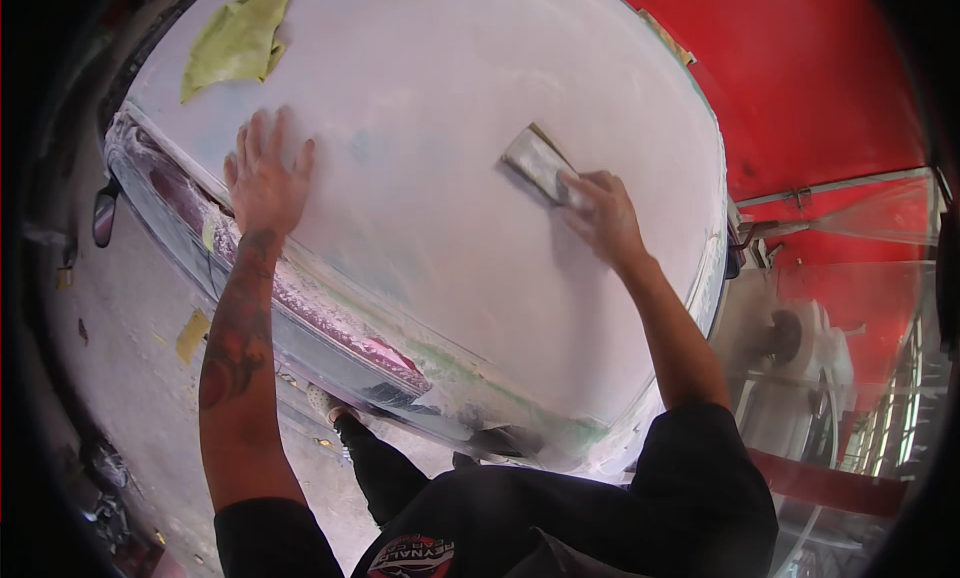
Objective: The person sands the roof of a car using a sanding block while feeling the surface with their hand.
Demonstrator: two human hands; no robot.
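Note:
A large white, dusty car panel (pixel 430 108) fills the middle of the view, curved like a trunk lid or hood. My left hand (pixel 265 173) lies flat on its left part, fingers spread, holding nothing. My right hand (pixel 600 213) grips a flat rectangular sanding block (pixel 538 163) and presses it against the panel's right half. The block's lower end is hidden under my fingers.
A yellow-green cloth (pixel 238 38) lies on the panel's far left. The panel's lower edge (pixel 330 328) is dusty with dark trim and a red light. A red car body (pixel 800 68) stands at right. Concrete floor (pixel 140 378) lies at left, my leg and shoe (pixel 325 406) below.

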